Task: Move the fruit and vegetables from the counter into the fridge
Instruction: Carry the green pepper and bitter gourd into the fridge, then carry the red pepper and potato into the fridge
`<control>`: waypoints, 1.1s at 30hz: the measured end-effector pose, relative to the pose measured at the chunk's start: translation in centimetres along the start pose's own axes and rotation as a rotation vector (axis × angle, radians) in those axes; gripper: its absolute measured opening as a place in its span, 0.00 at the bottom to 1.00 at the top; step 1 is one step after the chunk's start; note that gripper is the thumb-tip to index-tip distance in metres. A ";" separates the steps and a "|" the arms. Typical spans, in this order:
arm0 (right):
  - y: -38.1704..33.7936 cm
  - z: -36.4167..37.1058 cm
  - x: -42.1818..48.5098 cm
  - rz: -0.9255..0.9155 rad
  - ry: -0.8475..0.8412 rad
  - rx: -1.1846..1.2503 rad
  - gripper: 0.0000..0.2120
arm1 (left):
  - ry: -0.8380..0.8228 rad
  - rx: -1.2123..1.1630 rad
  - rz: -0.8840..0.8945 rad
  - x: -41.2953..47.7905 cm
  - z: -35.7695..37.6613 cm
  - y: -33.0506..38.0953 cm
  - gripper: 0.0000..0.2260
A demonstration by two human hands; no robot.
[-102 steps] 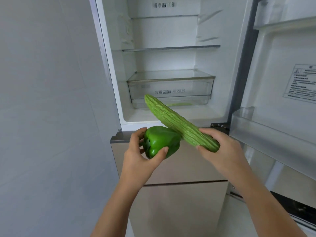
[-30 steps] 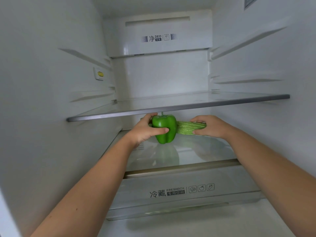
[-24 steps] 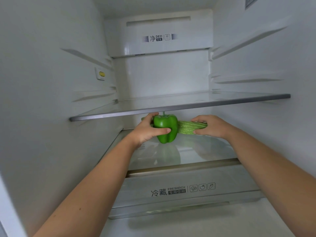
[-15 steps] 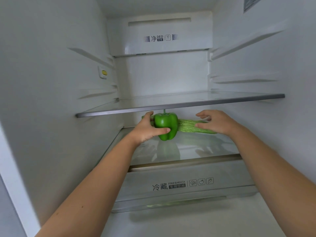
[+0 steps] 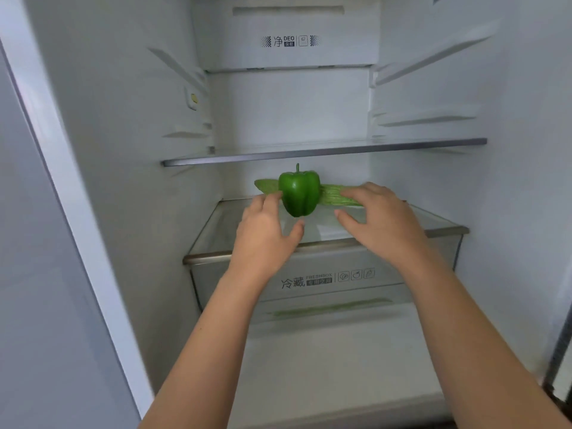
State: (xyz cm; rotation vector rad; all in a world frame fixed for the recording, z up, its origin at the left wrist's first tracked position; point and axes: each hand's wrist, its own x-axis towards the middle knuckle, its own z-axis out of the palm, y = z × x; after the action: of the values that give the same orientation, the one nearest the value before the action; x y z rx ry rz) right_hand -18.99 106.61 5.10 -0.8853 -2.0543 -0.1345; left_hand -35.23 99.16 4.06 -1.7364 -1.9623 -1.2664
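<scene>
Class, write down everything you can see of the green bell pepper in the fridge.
The green bell pepper is glossy, smooth and lobed, with a short green stem pointing up. It stands upright on the glass shelf above the drawer, in front of the bitter gourd, hiding its middle. The open left hand is close beside it; contact cannot be told. The right hand is apart.

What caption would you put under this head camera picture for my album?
Pepper and gourd on the fridge shelf, left hand and right hand open nearby.
</scene>
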 end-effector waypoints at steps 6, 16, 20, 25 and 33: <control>-3.1 -1.7 -6.3 -0.058 0.123 -0.111 0.16 | 0.114 0.077 0.230 -6.8 -0.7 1.0 0.20; -4.7 -8.7 -17.0 0.144 0.022 -0.402 0.20 | 0.058 -0.176 0.409 -15.1 1.6 6.0 0.15; -4.6 -13.0 -21.4 0.251 0.042 -0.477 0.21 | 0.007 -0.250 0.479 -17.4 2.4 9.8 0.15; -4.4 -18.5 -26.7 0.365 0.120 -0.584 0.21 | -0.067 -0.408 0.580 -20.9 3.2 15.6 0.15; -5.8 -29.1 -36.6 0.530 0.201 -0.740 0.20 | -0.118 -0.639 0.761 -28.8 3.0 27.1 0.15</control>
State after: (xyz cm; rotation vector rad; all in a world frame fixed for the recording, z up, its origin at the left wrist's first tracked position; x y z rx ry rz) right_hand 10.63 70.93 -3.38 -1.7527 -1.5107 -0.6866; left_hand -2.19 79.27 -4.96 -2.5256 -0.7528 -1.5594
